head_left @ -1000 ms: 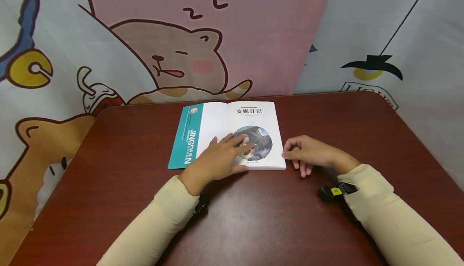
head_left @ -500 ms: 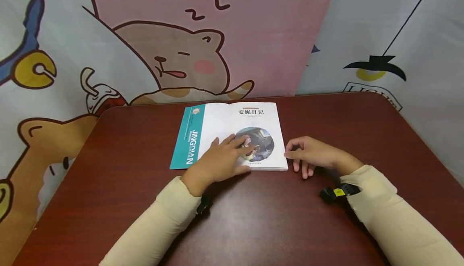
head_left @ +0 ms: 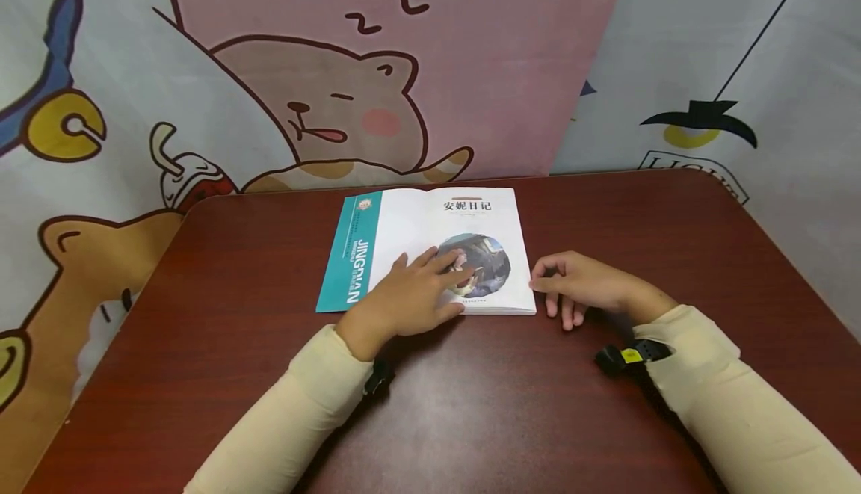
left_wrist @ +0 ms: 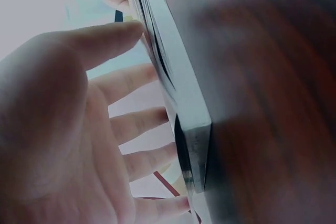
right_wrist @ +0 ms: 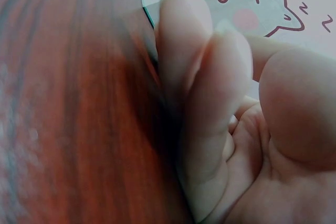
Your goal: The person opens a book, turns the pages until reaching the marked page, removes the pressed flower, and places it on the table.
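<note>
An opened paperback book (head_left: 410,210) lies on the table, its teal cover flap to the left and a white title page with a round picture on the right. Across the pages rests my left hand (head_left: 410,296), fingers spread over the picture and thumb by the lower edge. In the left wrist view, that hand's fingertips (left_wrist: 152,115) touch the page beside the book's thick edge (left_wrist: 181,85). My right hand (head_left: 581,285) is at the right edge, thumb and forefinger pinching the page there. Its other fingers (right_wrist: 210,103) curl near the tabletop and hide the pinch in the right wrist view.
The dark red-brown table (head_left: 471,404) extends around the book. Behind it hangs a cloth (head_left: 511,68) printed with cartoon animals. A black wrist camera (head_left: 612,359) sits under the right sleeve.
Both hands and the book keep their places relative to one another. The whole head view has shifted slightly, with everything a little further right.
</note>
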Motion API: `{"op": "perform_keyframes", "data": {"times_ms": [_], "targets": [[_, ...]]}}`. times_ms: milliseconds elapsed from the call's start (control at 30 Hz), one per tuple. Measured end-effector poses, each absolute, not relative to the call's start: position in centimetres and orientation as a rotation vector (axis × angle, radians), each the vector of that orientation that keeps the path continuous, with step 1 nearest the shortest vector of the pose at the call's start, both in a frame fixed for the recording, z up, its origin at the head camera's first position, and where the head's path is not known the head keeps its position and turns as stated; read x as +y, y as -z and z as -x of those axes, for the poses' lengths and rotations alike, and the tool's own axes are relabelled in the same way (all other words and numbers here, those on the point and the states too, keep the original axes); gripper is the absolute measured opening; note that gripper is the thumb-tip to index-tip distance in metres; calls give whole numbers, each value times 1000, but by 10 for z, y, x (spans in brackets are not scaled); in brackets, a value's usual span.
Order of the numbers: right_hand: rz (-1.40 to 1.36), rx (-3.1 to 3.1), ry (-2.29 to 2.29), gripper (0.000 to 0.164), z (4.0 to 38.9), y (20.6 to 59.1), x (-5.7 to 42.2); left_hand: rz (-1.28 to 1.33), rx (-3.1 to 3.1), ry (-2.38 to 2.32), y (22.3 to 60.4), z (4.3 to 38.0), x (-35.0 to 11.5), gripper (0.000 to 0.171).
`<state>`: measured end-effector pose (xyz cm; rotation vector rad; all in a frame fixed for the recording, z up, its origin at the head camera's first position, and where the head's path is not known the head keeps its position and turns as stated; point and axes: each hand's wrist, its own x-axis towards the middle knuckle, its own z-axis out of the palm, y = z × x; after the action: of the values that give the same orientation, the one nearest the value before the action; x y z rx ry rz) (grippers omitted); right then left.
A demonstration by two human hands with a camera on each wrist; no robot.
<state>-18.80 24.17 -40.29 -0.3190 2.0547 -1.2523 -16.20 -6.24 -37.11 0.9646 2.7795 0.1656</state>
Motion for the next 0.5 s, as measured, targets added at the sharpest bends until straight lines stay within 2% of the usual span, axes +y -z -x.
{"op": "perform_keyframes", "data": {"times_ms": [500], "targets": [[263, 2034, 1266, 29, 187, 400, 241, -982, 2782, -138, 373, 163, -64, 57]]}}
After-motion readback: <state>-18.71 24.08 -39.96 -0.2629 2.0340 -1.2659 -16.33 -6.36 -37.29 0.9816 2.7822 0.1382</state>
